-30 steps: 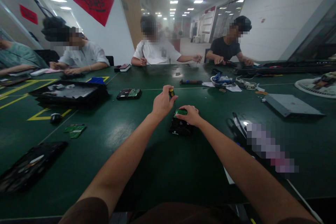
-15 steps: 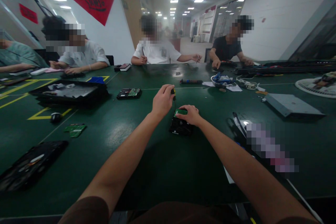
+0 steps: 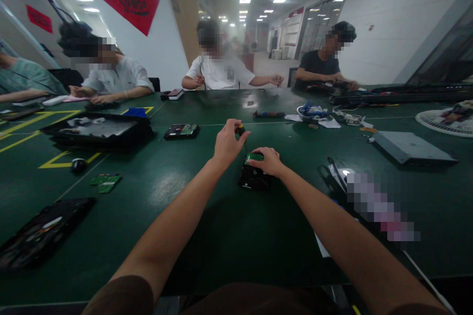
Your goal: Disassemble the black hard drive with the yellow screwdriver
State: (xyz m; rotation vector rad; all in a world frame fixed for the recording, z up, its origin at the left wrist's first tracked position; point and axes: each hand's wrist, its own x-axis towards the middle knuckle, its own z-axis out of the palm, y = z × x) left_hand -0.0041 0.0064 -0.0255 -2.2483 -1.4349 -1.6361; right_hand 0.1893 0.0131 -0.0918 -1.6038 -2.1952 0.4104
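Observation:
My left hand (image 3: 227, 146) is closed around the black-and-yellow handle of a screwdriver (image 3: 241, 129). The thin shaft points down at the far edge of a black hard drive (image 3: 254, 178); whether its tip touches a screw is too small to tell. My right hand (image 3: 271, 161) grips the drive from the right, with the thumb lying over its green circuit board (image 3: 253, 158). The drive rests flat on the dark green table (image 3: 207, 216). Some of its right side is hidden under my fingers.
Another hard drive (image 3: 182, 131) lies to the left, beyond a loose green circuit board (image 3: 106, 183). A black tray (image 3: 99, 133) stands farther left. On the right are a grey metal box (image 3: 414, 147) and a bowl of cables (image 3: 314, 110). Several people sit across the table.
The screwdriver handle has tilted toward the left, and my left thumb now sticks out lower along it. My right hand and the hard drive stay put.

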